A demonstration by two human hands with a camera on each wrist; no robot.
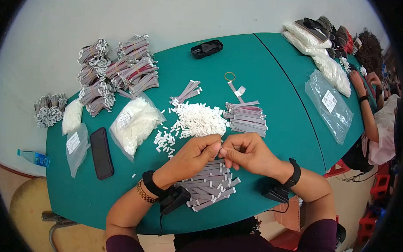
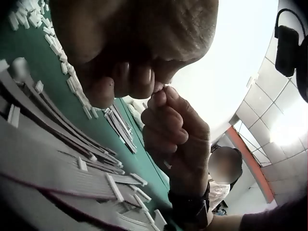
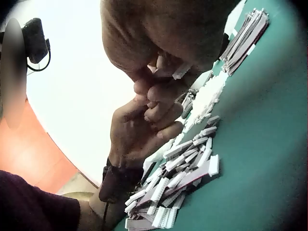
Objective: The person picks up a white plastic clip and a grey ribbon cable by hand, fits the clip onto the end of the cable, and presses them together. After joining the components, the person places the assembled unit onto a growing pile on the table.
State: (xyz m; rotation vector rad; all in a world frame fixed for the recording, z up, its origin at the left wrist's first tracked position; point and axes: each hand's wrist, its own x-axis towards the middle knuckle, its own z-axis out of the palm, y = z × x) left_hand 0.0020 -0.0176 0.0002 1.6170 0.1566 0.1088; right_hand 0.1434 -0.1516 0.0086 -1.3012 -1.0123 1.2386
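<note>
Fingertips of the left hand (image 1: 192, 157) and right hand (image 1: 251, 153) meet above grey ribbon cables (image 1: 204, 188) with white ends. In the left wrist view, the left hand (image 2: 139, 38) and right hand (image 2: 171, 122) pinch at one spot, where a tiny part barely shows. The right wrist view shows a white connector (image 3: 181, 71) among the right hand's (image 3: 163, 29) curled fingers, with the left hand (image 3: 139, 130) pinching just below; most of what they grip is hidden. Beyond the hands lie a heap of white connectors (image 1: 199, 119) and a stack of cables (image 1: 246, 118).
Cable bundles (image 1: 134, 72), a bag of white parts (image 1: 132, 126) and a phone (image 1: 101, 153) are on the left. A black case (image 1: 207, 49) lies at the back. Further right are an empty bag (image 1: 328, 106), full bags (image 1: 332, 73) and another person's arm (image 1: 368, 116).
</note>
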